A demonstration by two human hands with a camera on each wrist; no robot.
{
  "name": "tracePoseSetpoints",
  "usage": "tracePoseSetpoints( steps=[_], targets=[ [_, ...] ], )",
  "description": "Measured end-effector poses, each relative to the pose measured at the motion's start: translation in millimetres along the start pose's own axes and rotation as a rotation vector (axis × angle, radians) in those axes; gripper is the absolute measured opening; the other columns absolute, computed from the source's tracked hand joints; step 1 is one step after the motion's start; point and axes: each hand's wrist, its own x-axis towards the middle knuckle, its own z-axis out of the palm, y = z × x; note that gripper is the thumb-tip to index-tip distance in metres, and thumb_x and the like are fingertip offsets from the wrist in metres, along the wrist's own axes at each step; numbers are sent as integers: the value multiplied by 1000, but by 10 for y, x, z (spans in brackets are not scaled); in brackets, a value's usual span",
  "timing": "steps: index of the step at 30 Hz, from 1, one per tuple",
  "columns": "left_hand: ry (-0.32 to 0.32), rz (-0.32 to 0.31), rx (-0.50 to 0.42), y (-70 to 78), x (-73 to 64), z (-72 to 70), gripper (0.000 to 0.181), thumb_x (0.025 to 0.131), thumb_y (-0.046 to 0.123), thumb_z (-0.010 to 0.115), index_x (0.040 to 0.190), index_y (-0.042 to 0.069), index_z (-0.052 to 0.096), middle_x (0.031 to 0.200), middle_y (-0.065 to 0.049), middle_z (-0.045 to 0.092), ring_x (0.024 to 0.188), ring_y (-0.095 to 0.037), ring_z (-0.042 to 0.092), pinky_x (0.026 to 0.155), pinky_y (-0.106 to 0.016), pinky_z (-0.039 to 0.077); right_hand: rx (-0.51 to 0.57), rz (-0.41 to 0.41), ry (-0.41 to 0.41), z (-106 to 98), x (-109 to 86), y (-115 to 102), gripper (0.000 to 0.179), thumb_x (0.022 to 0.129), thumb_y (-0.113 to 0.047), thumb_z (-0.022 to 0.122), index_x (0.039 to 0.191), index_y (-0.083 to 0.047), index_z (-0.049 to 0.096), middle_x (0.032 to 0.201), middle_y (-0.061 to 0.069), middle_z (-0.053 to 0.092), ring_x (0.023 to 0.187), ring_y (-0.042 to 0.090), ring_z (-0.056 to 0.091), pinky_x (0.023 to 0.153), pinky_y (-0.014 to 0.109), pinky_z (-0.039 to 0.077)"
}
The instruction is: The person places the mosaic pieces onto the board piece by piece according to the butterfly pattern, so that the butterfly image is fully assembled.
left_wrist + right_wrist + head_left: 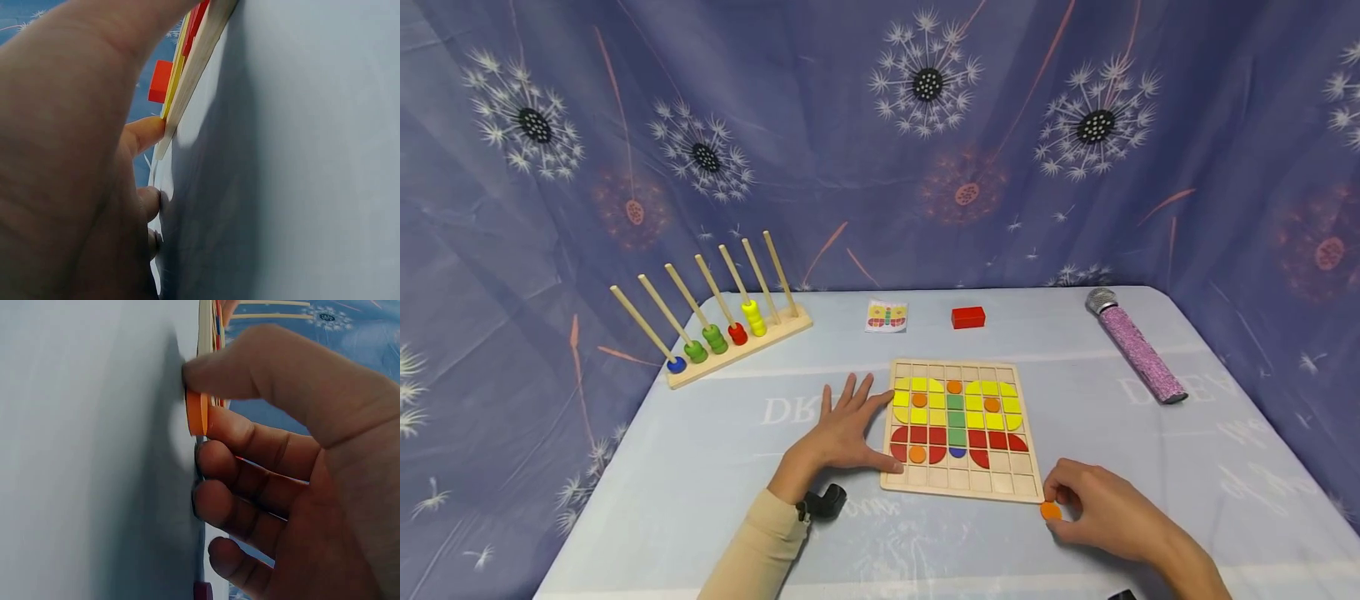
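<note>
A wooden grid board (967,482) lies on the table, with yellow, red, green, blue and orange flat pieces forming a butterfly. My left hand (842,433) is spread at the board's left side, its thumb and index finger on the edge. In the left wrist view, the index fingertip (150,130) meets the board's wooden edge (199,65). Just off the board's lower right corner, my right hand (1105,512) pinches an orange disc (1050,511) between thumb and fingers. The right wrist view shows this disc (197,414) on edge, low by the tabletop.
A small butterfly picture card (887,317) and a red block (967,317) lie beyond the board. At the back left stands a pegged wooden rack (741,348) with coloured beads. A glittery pink microphone (1138,346) lies on the right. Patterned blue cloth (820,167) hangs behind.
</note>
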Motion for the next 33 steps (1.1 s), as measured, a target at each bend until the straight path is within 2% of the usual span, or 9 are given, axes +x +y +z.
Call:
tracePoseSetpoints(
  steps=[5,12,19,33],
  targets=[
    [-11,-4,2,13,27,22,116,54,89,59,152,36,26,161,-6,6,145,-31,-6,107,-63,-8,28,9,-14,-46,-45,22,30,68,-21,81,87,-30,59,80,-18,51,75,2,48,64,21,41],
    [-15,-4,0,-2,32,21,117,54,90,59,152,36,26,161,-5,5,145,-30,-7,107,-63,-9,87,-41,54,-108,-7,58,32,70,-13,80,93,-27,63,83,-16,55,75,5,52,64,21,44],
    [-12,-2,9,-20,38,36,118,53,91,58,152,36,25,161,-5,5,145,-30,-7,107,-64,-8,124,-55,53,-80,104,-3,30,74,-15,79,99,-25,68,83,-15,56,75,6,53,63,21,44],
    [-9,4,-10,-25,26,37,117,54,90,59,152,35,27,161,-6,5,145,-32,-7,107,-64,-9,63,-19,56,-14,293,-123,25,76,-27,81,98,-29,67,83,-16,55,76,5,51,65,21,44]
  ],
)
